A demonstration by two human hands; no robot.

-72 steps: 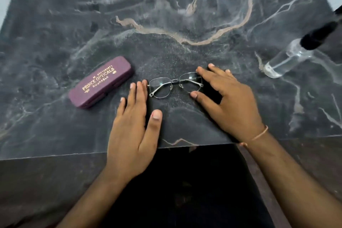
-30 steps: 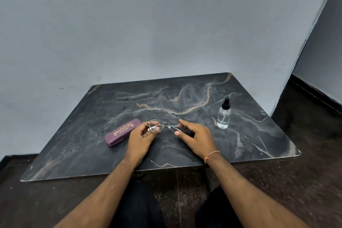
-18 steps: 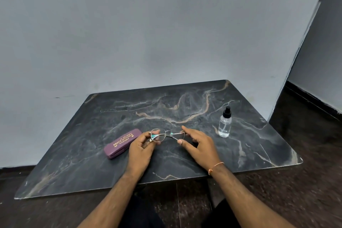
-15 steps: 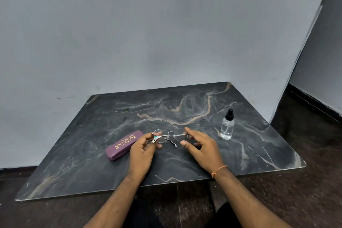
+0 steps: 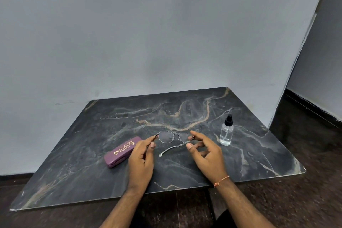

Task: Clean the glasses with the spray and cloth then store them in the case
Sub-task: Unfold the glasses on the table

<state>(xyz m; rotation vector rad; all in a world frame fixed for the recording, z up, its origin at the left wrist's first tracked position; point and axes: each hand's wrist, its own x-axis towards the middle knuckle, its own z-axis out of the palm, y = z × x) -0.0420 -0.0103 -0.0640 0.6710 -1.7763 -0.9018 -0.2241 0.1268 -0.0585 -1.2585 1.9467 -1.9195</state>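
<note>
glasses (image 5: 174, 138) are pinched at both ends by left hand (image 5: 141, 161) and right hand (image 5: 207, 155); case (image 5: 122, 151) lies just left, spray (image 5: 226, 131) right.

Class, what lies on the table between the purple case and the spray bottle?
In the head view, the glasses, held by the left hand and right hand, lie between the case and bottle.

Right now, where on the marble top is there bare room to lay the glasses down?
Bare slab lies behind the wire-framed glasses to the far edge of the dark marble table, and left of the maroon case. It is crowded between the case and the clear spray bottle.
</note>
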